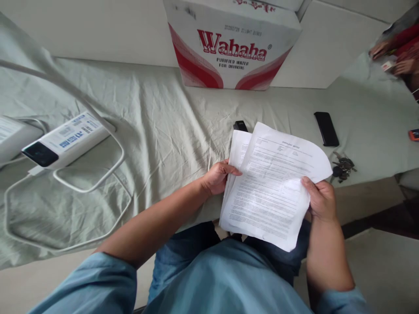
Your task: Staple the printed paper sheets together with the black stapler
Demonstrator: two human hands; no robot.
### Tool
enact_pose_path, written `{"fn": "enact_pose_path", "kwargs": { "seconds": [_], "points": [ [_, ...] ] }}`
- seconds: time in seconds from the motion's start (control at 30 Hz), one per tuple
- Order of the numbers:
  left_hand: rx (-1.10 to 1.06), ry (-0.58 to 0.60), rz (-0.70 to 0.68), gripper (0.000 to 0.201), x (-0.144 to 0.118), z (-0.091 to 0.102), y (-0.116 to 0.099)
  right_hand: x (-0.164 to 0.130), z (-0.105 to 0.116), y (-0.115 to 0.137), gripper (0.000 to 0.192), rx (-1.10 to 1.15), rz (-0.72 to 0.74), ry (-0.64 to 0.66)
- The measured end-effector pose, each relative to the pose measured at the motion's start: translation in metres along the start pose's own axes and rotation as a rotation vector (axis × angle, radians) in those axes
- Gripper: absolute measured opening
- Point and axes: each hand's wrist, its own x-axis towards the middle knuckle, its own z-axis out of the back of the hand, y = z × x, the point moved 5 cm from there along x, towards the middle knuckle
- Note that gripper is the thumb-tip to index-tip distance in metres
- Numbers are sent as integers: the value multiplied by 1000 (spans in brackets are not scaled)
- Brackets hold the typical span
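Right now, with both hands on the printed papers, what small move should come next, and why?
Probably square the sheets. The printed papers are fanned: the lower pages stick out to the left under the top page. The left hand pinches their left edge and the right hand grips the right edge, both above the lap. The black stapler lies just behind on the cloth-covered table, so aligned edges would likely help first.

- A tabletop (183, 126) is carrying everything, draped in a wrinkled pale green cloth (157, 144).
- A Wahaha water carton (232, 43) is standing at the far edge.
- A white power bank (63, 139) is lying at the left, its white cable (98, 174) looping over the cloth.
- A black phone (326, 128) is lying at the right.
- A bunch of keys (342, 168) is resting near the front edge.
- A small black object (240, 126) is sitting mid-table.
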Motion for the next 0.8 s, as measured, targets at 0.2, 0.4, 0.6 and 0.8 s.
{"fn": "enact_pose_path", "kwargs": {
  "seconds": [0.2,0.4,0.6,0.8],
  "points": [
    [32,57,-22,58,2,1,3,1,-6,5,43,-18,21,11],
    [-46,95,-30,42,3,0,1,6,-5,1,40,-40,39,26],
    [-96,127,-27,44,1,-1,1,9,-6,-2,37,-71,88,75],
    [-112,225,-43,50,-1,-8,-1,17,7,-8,38,-226,261,-19]
  ]
}}
